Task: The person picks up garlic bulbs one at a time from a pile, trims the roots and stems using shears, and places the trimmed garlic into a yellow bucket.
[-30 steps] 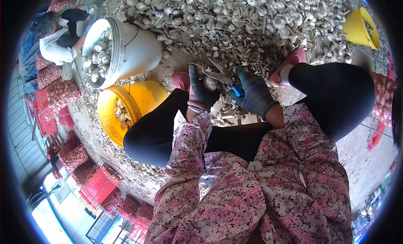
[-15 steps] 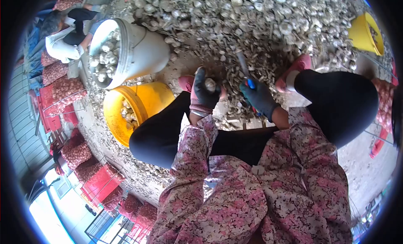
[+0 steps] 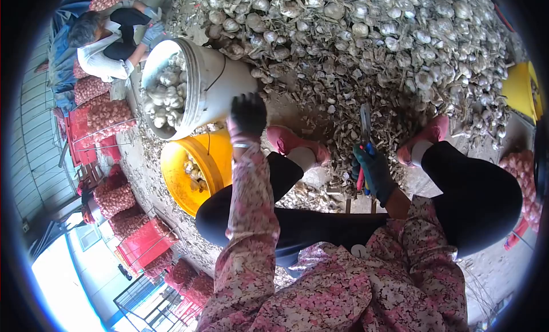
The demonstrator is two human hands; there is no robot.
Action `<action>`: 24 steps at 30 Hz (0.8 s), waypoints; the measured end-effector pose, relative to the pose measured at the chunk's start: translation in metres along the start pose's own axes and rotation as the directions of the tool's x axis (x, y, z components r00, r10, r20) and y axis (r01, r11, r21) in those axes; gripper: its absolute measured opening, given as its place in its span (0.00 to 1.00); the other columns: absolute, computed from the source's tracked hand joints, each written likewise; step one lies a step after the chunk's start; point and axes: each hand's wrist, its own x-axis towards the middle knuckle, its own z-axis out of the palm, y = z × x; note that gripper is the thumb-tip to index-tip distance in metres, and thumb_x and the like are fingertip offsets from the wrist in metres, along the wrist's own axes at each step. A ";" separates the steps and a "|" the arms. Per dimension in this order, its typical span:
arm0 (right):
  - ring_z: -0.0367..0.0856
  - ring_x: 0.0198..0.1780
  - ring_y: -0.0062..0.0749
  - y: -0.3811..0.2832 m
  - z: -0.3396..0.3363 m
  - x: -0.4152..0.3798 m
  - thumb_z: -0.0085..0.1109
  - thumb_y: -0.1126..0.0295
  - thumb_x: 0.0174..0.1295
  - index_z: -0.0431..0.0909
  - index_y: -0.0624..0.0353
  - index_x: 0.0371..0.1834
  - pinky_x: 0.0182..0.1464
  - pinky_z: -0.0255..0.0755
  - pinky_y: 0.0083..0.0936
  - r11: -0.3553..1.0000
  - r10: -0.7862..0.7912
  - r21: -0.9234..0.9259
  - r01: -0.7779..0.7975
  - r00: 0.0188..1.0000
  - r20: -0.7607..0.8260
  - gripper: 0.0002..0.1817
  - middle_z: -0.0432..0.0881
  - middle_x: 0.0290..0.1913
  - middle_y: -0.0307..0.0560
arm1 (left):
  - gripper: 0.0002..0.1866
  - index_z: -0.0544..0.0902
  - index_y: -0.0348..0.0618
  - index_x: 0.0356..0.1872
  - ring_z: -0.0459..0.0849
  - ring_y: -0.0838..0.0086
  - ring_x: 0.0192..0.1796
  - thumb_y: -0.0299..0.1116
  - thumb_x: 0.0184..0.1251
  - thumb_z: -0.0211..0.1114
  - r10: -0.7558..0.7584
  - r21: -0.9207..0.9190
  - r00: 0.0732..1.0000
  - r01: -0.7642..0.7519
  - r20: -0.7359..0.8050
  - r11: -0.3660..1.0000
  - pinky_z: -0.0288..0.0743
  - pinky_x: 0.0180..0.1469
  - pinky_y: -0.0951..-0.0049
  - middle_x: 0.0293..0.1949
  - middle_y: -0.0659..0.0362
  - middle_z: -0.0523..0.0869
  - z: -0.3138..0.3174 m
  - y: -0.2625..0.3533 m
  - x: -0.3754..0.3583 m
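My left hand (image 3: pixel 248 118), in a dark glove with a pink cuff, is raised beside the white bucket (image 3: pixel 220 83). Its fingers point away from me, slightly apart, and no bulb shows in it. Garlic bulbs (image 3: pixel 167 98) fill much of that bucket. Below it, the yellow bucket (image 3: pixel 214 160) holds a few more bulbs (image 3: pixel 194 175). My right hand (image 3: pixel 374 171), gloved in dark green-grey, is closed around pruning shears (image 3: pixel 365 119) with red and blue handles. Their metal blades point away from me, over scattered garlic stems and skins (image 3: pixel 349 112).
A large heap of garlic (image 3: pixel 389 29) spreads across the floor ahead. Another yellow bucket (image 3: pixel 519 92) stands at the far right. Red net sacks of garlic (image 3: pixel 108 116) line the left side, where another person (image 3: pixel 106 52) sits. My pink shoes (image 3: pixel 294 144) flank the trimmings.
My left hand has moved left and away from me to the white bucket; the garlic bulb it held is gone from it. My right hand still grips the shears. The view has shifted.
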 end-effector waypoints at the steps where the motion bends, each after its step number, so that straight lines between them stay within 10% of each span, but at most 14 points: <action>1: 0.70 0.19 0.20 -0.002 0.000 0.000 0.60 0.63 0.63 0.70 0.53 0.34 0.21 0.68 0.20 1.000 0.010 -0.006 -0.010 1.000 -0.005 0.10 0.72 0.22 0.35 | 0.17 0.78 0.37 0.46 0.77 0.60 0.56 0.38 0.68 0.47 -0.040 -0.723 0.993 -0.050 -0.107 0.689 0.66 0.62 0.62 0.48 0.48 0.82 0.011 0.020 0.021; 6: 0.69 0.22 0.18 -0.006 -0.002 0.006 0.61 0.63 0.63 0.71 0.54 0.36 0.26 0.68 0.18 0.995 0.083 0.058 -0.083 0.996 0.013 0.10 0.72 0.25 0.34 | 0.26 0.77 0.47 0.54 0.77 0.56 0.57 0.47 0.56 0.66 -0.235 -0.936 0.906 0.337 0.353 -0.104 0.71 0.58 0.66 0.53 0.49 0.81 0.105 0.105 0.102; 10: 0.70 0.24 0.18 -0.001 -0.004 0.013 0.60 0.64 0.63 0.71 0.55 0.39 0.27 0.69 0.19 0.995 0.086 0.045 -0.085 0.996 -0.027 0.10 0.72 0.26 0.34 | 0.31 0.76 0.42 0.56 0.79 0.58 0.56 0.47 0.52 0.70 -0.168 -0.478 0.666 0.316 0.727 -0.820 0.73 0.55 0.63 0.51 0.51 0.83 0.143 0.162 0.165; 12: 0.71 0.25 0.18 0.003 -0.006 0.020 0.60 0.63 0.63 0.71 0.56 0.40 0.28 0.69 0.20 0.997 0.071 0.022 -0.070 0.997 -0.040 0.11 0.73 0.27 0.35 | 0.33 0.76 0.40 0.56 0.79 0.57 0.55 0.48 0.50 0.70 -0.339 -0.546 0.562 0.251 0.755 -0.800 0.73 0.55 0.62 0.50 0.51 0.84 0.137 0.167 0.169; 15: 0.76 0.27 0.25 0.007 -0.012 0.025 0.61 0.60 0.60 0.72 0.58 0.45 0.31 0.73 0.25 0.946 0.078 -0.313 -0.080 0.997 -0.020 0.17 0.76 0.31 0.41 | 0.24 0.75 0.40 0.56 0.78 0.61 0.58 0.42 0.62 0.61 -0.038 -0.090 0.718 0.035 0.695 -0.995 0.70 0.59 0.64 0.54 0.52 0.81 0.116 0.170 0.151; 17: 0.80 0.35 0.31 -0.009 0.000 0.018 0.63 0.55 0.58 0.71 0.61 0.53 0.39 0.76 0.30 0.556 -0.359 -0.775 0.302 0.928 0.104 0.26 0.80 0.35 0.44 | 0.23 0.75 0.40 0.57 0.77 0.61 0.58 0.39 0.63 0.59 -0.027 0.246 0.857 -0.178 0.514 -0.953 0.70 0.60 0.64 0.54 0.53 0.81 0.057 0.157 0.115; 19: 0.82 0.39 0.42 -0.024 0.009 0.012 0.65 0.56 0.56 0.66 0.65 0.60 0.43 0.75 0.34 0.500 -0.363 -0.822 0.274 0.928 0.089 0.34 0.81 0.40 0.52 | 0.21 0.74 0.40 0.57 0.77 0.62 0.58 0.36 0.65 0.57 -0.076 0.386 0.932 -0.220 0.354 -0.896 0.70 0.60 0.64 0.54 0.53 0.80 -0.001 0.145 0.080; 22: 0.79 0.40 0.47 -0.025 0.000 0.016 0.66 0.57 0.53 0.67 0.69 0.58 0.43 0.74 0.36 0.224 -0.639 -0.834 0.504 0.722 0.265 0.35 0.79 0.38 0.52 | 0.19 0.74 0.40 0.58 0.77 0.63 0.58 0.31 0.67 0.55 -0.207 0.370 0.965 -0.254 0.161 -0.894 0.71 0.60 0.64 0.53 0.54 0.80 -0.077 0.130 0.026; 24: 0.79 0.40 0.48 -0.036 -0.001 0.011 0.66 0.58 0.53 0.65 0.68 0.60 0.43 0.73 0.38 0.118 -0.673 -0.865 0.487 0.680 0.291 0.36 0.79 0.38 0.53 | 0.18 0.73 0.40 0.59 0.77 0.63 0.58 0.28 0.69 0.53 -0.419 -0.045 0.908 -0.417 0.027 -0.908 0.71 0.60 0.64 0.53 0.54 0.79 -0.108 0.126 -0.002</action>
